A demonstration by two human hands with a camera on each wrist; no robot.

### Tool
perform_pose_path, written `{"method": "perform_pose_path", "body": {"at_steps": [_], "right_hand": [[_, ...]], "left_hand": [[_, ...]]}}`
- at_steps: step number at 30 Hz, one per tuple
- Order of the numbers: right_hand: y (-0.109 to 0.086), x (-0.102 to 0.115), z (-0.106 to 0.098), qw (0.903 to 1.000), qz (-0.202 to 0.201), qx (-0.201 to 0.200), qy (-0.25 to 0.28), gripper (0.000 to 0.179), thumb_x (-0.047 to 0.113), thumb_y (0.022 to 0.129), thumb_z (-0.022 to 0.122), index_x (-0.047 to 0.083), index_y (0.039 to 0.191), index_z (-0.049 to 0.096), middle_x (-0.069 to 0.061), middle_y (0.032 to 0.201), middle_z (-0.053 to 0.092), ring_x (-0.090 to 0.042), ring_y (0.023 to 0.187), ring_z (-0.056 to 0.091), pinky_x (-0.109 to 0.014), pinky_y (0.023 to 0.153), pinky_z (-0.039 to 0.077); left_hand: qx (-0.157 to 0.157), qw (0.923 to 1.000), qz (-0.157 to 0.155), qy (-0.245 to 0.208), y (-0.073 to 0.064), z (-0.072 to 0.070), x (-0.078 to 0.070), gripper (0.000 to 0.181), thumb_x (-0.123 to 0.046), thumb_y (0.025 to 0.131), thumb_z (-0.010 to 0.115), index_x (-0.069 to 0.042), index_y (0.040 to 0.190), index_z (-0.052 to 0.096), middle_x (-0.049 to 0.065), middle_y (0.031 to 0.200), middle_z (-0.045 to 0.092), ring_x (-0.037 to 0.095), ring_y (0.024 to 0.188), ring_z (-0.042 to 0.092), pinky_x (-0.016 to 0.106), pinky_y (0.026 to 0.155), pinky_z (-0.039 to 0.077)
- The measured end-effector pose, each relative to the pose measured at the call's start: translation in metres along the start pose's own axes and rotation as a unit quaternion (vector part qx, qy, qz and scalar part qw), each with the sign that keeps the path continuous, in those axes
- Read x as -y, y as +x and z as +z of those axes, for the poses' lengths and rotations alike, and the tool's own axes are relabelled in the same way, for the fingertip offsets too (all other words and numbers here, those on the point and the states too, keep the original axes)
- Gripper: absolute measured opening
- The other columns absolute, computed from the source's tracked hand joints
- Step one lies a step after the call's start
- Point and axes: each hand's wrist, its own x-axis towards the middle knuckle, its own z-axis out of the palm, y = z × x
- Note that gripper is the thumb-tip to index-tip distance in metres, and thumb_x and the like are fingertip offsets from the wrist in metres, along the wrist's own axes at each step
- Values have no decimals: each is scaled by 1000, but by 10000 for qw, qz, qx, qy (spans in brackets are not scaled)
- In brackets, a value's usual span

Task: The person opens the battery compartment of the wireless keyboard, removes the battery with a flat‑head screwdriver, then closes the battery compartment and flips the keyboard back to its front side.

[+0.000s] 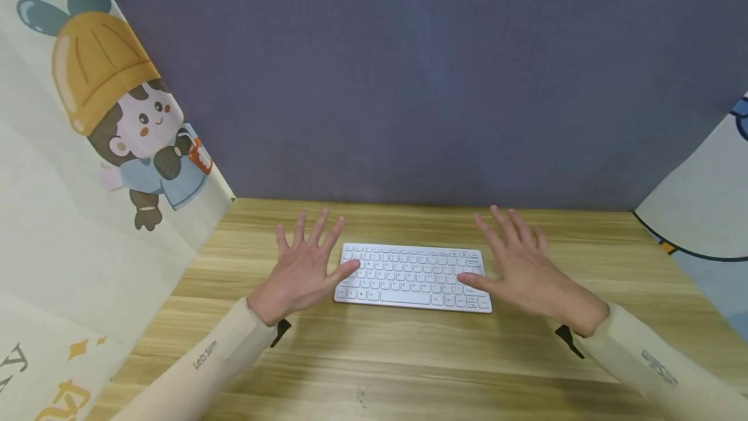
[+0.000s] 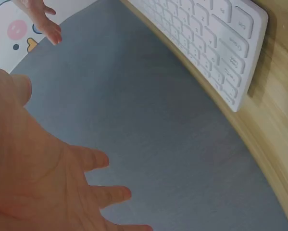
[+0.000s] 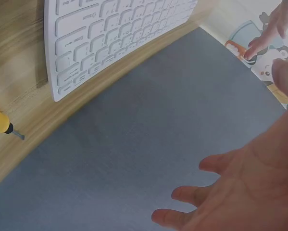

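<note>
A white keyboard (image 1: 411, 278) lies on the wooden table, its long side roughly level across the head view. Over its left end my left hand (image 1: 304, 268) hovers with fingers spread and thumb pointing inward. My right hand (image 1: 526, 275) is held likewise at the right end, its thumb in front of the keys in the head view. Both wrist views show the palms raised and holding nothing, apart from the keyboard (image 2: 216, 43). A yellow-handled tool with a thin metal tip, like a screwdriver (image 3: 0, 120), lies near the keyboard's right end; the head view does not show it.
The wooden table (image 1: 374, 362) ends at a dark grey-blue panel (image 1: 409, 83) behind. A pale curtain with a cartoon figure (image 1: 146, 122) borders the left side, and another printed sheet (image 1: 707, 193) stands at the right.
</note>
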Motion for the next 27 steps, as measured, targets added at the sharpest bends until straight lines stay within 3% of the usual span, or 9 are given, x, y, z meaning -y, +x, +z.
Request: {"method": "perform_pose_path", "body": {"at_steps": [7, 16, 27], "right_hand": [[5, -5, 8, 9998, -134, -102, 92, 100, 68, 81, 54, 9, 152, 16, -22, 153, 9, -48, 136, 4, -72, 97, 6], [14, -13, 27, 9990, -400, -40, 206, 98, 67, 78, 61, 8, 148, 25, -23, 147, 22, -48, 132, 14, -72, 94, 15], [25, -20, 57, 9934, -905, 139, 691, 100, 57, 72, 74, 9, 146, 28, -19, 144, 29, -40, 130, 23, -67, 96, 21]], "left_hand": [[-11, 10000, 4, 5, 3, 7, 6, 81, -71, 90, 25, -18, 152, 18, 13, 156, 12, 44, 138, 5, 73, 98, 2], [-320, 9989, 300, -177, 11, 22, 17, 72, -60, 94, 35, -12, 149, 29, 16, 147, 32, 41, 130, 28, 64, 98, 18], [155, 9976, 507, -437, 13, 37, 26, 71, -55, 94, 44, -12, 149, 28, 14, 145, 34, 36, 130, 30, 61, 98, 20]]}}
